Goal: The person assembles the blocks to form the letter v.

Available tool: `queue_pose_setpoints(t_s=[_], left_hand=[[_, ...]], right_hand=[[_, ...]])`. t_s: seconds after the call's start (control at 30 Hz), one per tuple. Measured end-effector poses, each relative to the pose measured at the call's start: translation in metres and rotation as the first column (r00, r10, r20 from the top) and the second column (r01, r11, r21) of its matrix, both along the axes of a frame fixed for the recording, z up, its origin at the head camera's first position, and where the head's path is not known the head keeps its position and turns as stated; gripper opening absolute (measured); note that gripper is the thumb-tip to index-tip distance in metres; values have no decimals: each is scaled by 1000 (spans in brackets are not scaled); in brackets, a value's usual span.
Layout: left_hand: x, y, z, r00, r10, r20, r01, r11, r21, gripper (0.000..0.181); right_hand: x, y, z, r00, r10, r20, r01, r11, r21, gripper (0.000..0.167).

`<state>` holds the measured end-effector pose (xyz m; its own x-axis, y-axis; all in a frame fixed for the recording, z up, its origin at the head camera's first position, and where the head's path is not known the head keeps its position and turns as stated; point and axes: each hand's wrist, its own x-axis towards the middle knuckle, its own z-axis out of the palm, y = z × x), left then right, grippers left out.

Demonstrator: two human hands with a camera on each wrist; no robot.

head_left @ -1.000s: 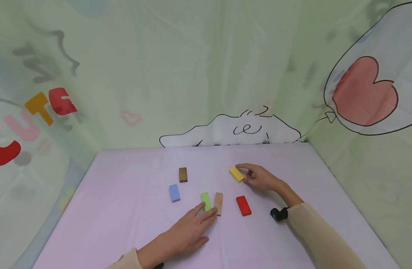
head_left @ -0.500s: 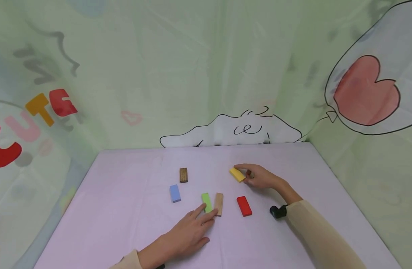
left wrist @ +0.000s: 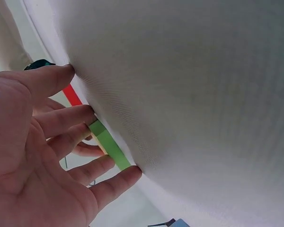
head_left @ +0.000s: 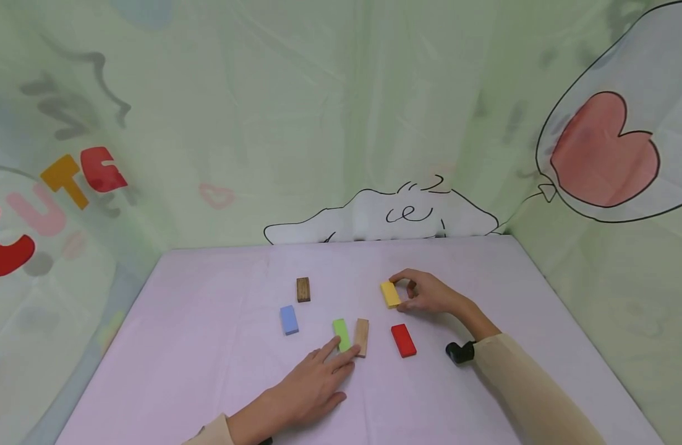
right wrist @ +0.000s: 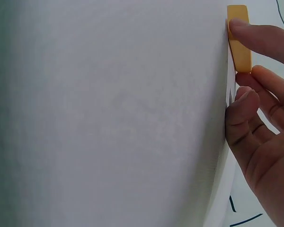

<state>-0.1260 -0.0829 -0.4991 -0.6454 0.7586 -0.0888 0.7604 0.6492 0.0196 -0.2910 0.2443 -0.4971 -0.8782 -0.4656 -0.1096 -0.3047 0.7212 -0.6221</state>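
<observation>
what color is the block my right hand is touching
Yellow; that block shows best in the head view.

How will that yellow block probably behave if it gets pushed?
The yellow block is probably stiff, given its straight edges. It looks small beside the right hand, so it is likely light. With its broad face up, it should slide on the table rather than roll.

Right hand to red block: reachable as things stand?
Likely yes: the red block lies nearside of the right hand, nothing visible between them. That hand pinches the yellow block, though, so it would probably have to let go first.
</observation>
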Motion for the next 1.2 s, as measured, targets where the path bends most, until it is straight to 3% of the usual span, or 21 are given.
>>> queue_pose_setpoints(t_s=[0.63, 1.2], left_hand=[[-2, 0, 1, 1000, 3, 24, -3, 1000, -2, 54], [-2, -1, -1, 1000, -2, 23, 1, 1000, 16, 52]], right_hand=[[3, -1, -2, 999, -50, -23, 49, 999, -13, 61], [21, -18, 3, 997, -82, 9, 83, 993, -90, 65]])
